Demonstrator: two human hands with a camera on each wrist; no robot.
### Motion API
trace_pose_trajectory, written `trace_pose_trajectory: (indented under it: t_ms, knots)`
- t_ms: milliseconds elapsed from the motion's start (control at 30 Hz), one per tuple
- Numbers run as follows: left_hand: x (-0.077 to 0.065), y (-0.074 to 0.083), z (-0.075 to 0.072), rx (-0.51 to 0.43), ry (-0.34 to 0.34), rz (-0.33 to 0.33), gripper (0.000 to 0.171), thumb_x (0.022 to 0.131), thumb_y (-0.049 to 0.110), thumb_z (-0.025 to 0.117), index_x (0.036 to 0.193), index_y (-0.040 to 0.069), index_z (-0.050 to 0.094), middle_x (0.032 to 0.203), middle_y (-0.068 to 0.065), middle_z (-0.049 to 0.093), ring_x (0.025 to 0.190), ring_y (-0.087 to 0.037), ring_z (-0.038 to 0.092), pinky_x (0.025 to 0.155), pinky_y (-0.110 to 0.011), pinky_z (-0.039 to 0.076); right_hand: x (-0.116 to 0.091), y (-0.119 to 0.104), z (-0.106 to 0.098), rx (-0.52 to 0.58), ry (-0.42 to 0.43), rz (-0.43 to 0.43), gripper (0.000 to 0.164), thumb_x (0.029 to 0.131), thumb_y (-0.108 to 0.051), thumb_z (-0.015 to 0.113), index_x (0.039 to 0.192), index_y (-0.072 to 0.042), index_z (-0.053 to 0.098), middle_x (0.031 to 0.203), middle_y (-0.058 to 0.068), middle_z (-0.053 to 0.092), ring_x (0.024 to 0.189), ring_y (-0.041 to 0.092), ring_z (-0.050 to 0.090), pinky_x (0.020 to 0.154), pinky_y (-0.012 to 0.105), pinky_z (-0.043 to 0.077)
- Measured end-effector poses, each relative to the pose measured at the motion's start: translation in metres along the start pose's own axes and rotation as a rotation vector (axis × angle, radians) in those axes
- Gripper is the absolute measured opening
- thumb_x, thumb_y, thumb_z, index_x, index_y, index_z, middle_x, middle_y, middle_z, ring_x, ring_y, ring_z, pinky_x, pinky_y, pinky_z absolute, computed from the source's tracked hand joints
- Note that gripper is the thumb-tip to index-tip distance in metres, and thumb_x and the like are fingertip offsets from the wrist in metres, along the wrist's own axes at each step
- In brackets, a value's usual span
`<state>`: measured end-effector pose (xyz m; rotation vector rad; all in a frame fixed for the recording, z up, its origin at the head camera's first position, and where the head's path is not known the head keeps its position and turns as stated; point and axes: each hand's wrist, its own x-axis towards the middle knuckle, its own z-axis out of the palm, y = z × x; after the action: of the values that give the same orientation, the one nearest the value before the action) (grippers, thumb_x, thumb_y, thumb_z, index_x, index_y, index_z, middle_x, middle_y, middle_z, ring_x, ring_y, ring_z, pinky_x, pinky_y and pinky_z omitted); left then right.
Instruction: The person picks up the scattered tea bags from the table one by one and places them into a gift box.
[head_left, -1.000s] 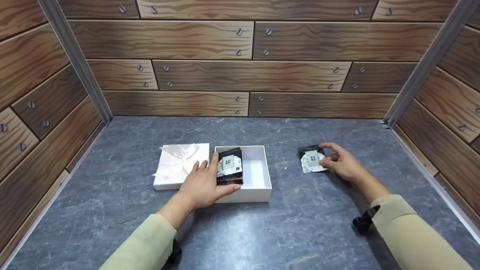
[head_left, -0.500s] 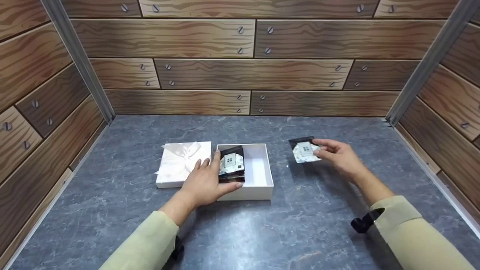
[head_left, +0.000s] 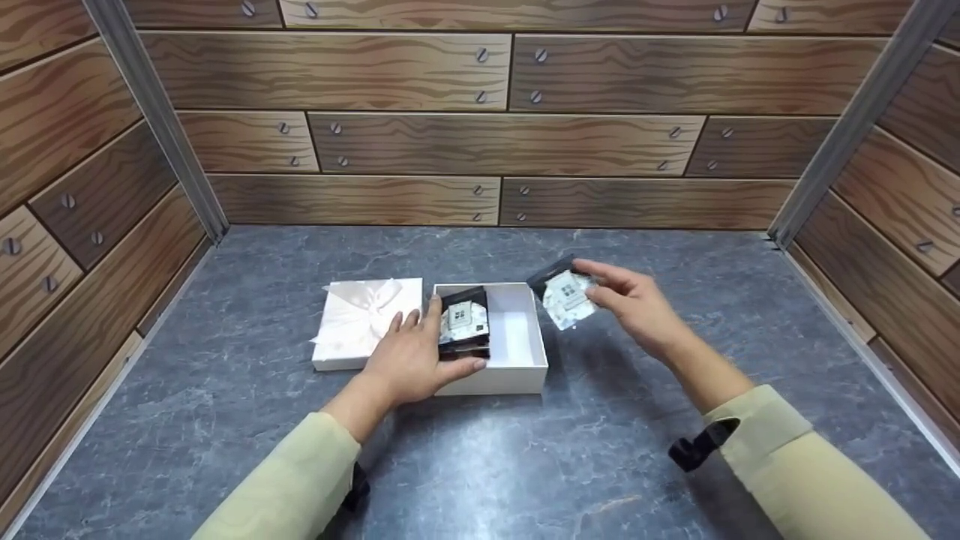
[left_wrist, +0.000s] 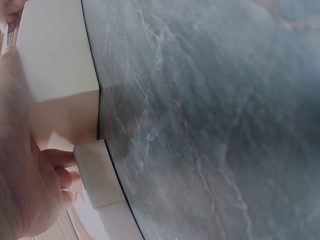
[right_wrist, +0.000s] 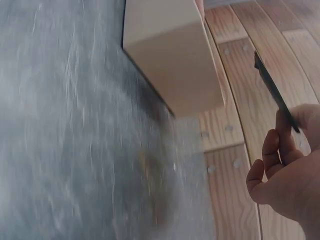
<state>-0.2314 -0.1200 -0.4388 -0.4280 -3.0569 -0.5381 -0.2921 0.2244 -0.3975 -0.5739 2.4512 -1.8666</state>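
Observation:
My right hand (head_left: 643,306) pinches a flat square packet (head_left: 568,298), black with a white patterned label, by its right edge. It hovers in the air beside the right wall of an open white box (head_left: 491,381). Edge-on, the packet (right_wrist: 274,92) looks like a thin dark strip in the right wrist view. Similar packets (head_left: 465,322) lie stacked in the box's left half; the right half of its floor is bare. Straight-fingered, my left hand (head_left: 401,367) rests at the box's front left corner, thumb along the front rim and index finger along the left side.
A white lid (head_left: 337,356) with a pale ribbon bow lies left of the box, partly behind my left fingers. The table (head_left: 600,465) has a grey marbled surface. Wood-patterned walls (head_left: 420,142) enclose it at the back and both sides.
My right hand has lifted the packet off the table and carried it left to the box's right wall, tilting it on the way. The left hand stays at the box.

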Motion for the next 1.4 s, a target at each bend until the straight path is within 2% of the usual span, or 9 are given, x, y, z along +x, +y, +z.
trace_pose_trajectory:
  t_ms: [100, 233, 333, 533, 600, 700, 900, 1200, 1400]
  knots:
    - [0.000, 0.000, -0.001, 0.004, -0.001, -0.002, 0.130, 0.087, 0.091, 0.050, 0.168, -0.004, 0.013, 0.155, -0.029, 0.050, 0.152, -0.048, 0.035, 0.130, -0.053, 0.013, 0.001, -0.006, 0.011, -0.017, -0.033, 0.020, 0.038, 0.106, -0.005, 0.059, 0.143, 0.002, 0.065, 0.146, 0.017, 0.064, 0.127, 0.016, 0.060, 0.102, 0.023, 0.049]
    - [0.001, 0.001, -0.001, -0.001, 0.000, 0.000, 0.129, 0.087, 0.090, 0.051, 0.168, -0.004, 0.014, 0.154, -0.030, 0.051, 0.151, -0.049, 0.036, 0.129, -0.054, 0.014, 0.003, -0.009, 0.024, -0.032, -0.037, 0.038, 0.036, 0.106, -0.009, 0.061, 0.139, 0.002, 0.069, 0.146, 0.015, 0.064, 0.140, 0.023, 0.052, 0.105, 0.022, 0.045]
    - [0.001, 0.001, -0.001, 0.002, -0.008, -0.004, 0.130, 0.087, 0.091, 0.050, 0.168, -0.003, 0.013, 0.154, -0.030, 0.051, 0.152, -0.048, 0.036, 0.130, -0.053, 0.014, 0.004, -0.010, 0.033, -0.021, -0.041, 0.029, 0.037, 0.105, -0.008, 0.063, 0.140, 0.003, 0.067, 0.145, 0.017, 0.064, 0.137, 0.023, 0.055, 0.105, 0.021, 0.047]
    - [0.003, 0.001, -0.003, 0.002, -0.011, -0.015, 0.130, 0.087, 0.090, 0.051, 0.168, -0.002, 0.011, 0.156, -0.029, 0.049, 0.152, -0.048, 0.035, 0.130, -0.052, 0.011, 0.007, -0.011, 0.048, -0.043, -0.058, 0.003, 0.041, 0.100, -0.007, 0.073, 0.139, 0.003, 0.067, 0.139, 0.020, 0.067, 0.104, 0.012, 0.069, 0.087, 0.022, 0.056]
    - [0.004, 0.001, -0.004, -0.001, -0.011, -0.012, 0.129, 0.088, 0.090, 0.052, 0.168, -0.002, 0.011, 0.155, -0.030, 0.049, 0.152, -0.048, 0.034, 0.130, -0.052, 0.011, 0.009, -0.012, 0.052, -0.062, -0.061, -0.007, 0.041, 0.098, -0.007, 0.075, 0.137, 0.003, 0.069, 0.137, 0.019, 0.069, 0.101, 0.012, 0.069, 0.084, 0.022, 0.056]
    - [0.003, 0.000, -0.004, 0.001, -0.015, -0.009, 0.129, 0.088, 0.089, 0.052, 0.168, -0.002, 0.011, 0.156, -0.030, 0.049, 0.152, -0.048, 0.034, 0.130, -0.052, 0.011, 0.011, -0.013, 0.058, -0.114, -0.070, -0.023, 0.040, 0.096, -0.010, 0.079, 0.134, 0.001, 0.072, 0.134, 0.016, 0.071, 0.108, 0.018, 0.070, 0.088, 0.025, 0.056]
    - [0.001, 0.002, -0.002, -0.003, -0.020, -0.014, 0.127, 0.089, 0.087, 0.054, 0.168, -0.003, 0.011, 0.157, -0.031, 0.046, 0.152, -0.048, 0.034, 0.130, -0.052, 0.012, 0.014, -0.015, 0.070, -0.206, -0.120, -0.071, 0.038, 0.094, -0.014, 0.081, 0.130, -0.002, 0.075, 0.133, 0.015, 0.072, 0.131, 0.034, 0.063, 0.113, 0.049, 0.047]
    - [0.001, 0.001, -0.001, -0.016, -0.011, -0.007, 0.126, 0.090, 0.084, 0.056, 0.168, -0.004, 0.012, 0.155, -0.032, 0.048, 0.152, -0.049, 0.034, 0.130, -0.054, 0.012, 0.022, -0.022, 0.092, -0.305, -0.194, -0.123, 0.036, 0.094, -0.017, 0.081, 0.128, -0.005, 0.078, 0.131, 0.014, 0.073, 0.129, 0.035, 0.065, 0.112, 0.052, 0.048]
    - [0.001, -0.002, -0.002, -0.009, 0.000, -0.001, 0.127, 0.089, 0.087, 0.053, 0.167, -0.005, 0.014, 0.156, -0.032, 0.047, 0.152, -0.049, 0.035, 0.130, -0.054, 0.013, 0.030, -0.025, 0.104, -0.337, -0.217, -0.113, 0.037, 0.095, -0.021, 0.081, 0.129, -0.007, 0.077, 0.131, 0.013, 0.073, 0.128, 0.034, 0.065, 0.112, 0.053, 0.047]
